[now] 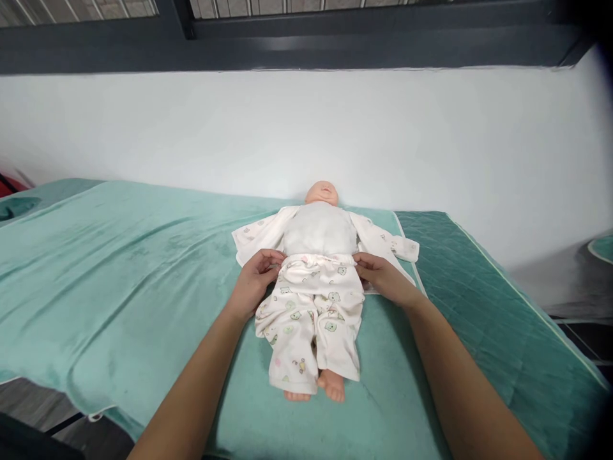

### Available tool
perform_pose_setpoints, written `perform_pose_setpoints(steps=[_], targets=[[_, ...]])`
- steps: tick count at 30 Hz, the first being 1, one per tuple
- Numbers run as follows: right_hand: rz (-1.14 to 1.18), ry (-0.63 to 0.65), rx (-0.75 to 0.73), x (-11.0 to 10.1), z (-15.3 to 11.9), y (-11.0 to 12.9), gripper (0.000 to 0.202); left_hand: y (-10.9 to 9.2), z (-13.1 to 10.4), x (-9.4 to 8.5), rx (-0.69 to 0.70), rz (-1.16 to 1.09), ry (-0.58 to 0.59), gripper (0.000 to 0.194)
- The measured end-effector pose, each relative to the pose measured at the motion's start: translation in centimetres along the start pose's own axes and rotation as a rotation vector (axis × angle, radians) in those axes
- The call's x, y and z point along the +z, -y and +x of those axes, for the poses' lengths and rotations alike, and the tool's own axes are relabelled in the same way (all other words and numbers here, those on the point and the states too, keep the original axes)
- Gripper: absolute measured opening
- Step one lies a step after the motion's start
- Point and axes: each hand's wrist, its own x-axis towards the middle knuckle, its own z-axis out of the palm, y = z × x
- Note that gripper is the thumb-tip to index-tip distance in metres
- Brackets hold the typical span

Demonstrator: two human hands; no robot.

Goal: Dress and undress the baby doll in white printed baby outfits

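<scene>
A baby doll [320, 230] lies on its back, head toward the wall and bare feet toward me. White patterned trousers [313, 319] cover its legs up to the waist. An open white shirt [261, 237] is on its arms, spread to both sides, and the pale torso shows between the front panels. My left hand [262, 275] pinches the trousers' waistband at the left side. On the opposite side, my right hand [380, 275] grips the waistband's right edge, fingertips partly hidden by the cloth.
A light green cover [134, 275] with soft folds spreads under the doll. Darker quilted green fabric [479, 306] lies to the right. Behind stands a white wall [191, 128] below a dark window frame [306, 45]. Grey floor [33, 409] shows at lower left.
</scene>
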Motion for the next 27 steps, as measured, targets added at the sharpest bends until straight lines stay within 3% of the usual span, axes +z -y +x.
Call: perform_pose_setpoints(steps=[5, 9, 14, 23, 27], targets=[[0.043, -0.041, 0.021, 0.0, 0.3, -0.3, 0.031, -0.1, -0.2, -0.4, -0.075, 0.003, 0.085, 0.03], [0.005, 0.018, 0.01, 0.5, 0.1, -0.3, 0.026, -0.4, -0.1, -0.7, -0.12, 0.01, 0.153, 0.037], [-0.01, 0.099, -0.074, 0.9, -0.2, 0.3, 0.027, -0.4, 0.2, -0.8, -0.184, 0.024, 0.165, 0.032], [-0.084, 0.041, -0.105, 1.4, 0.1, 0.8, 0.022, 0.3, 0.4, -0.9, -0.156, 0.005, 0.194, 0.017], [-0.039, -0.077, -0.009, 1.3, 0.3, 0.0, 0.013, 0.4, 0.3, -0.7, -0.149, -0.069, 0.152, 0.017]])
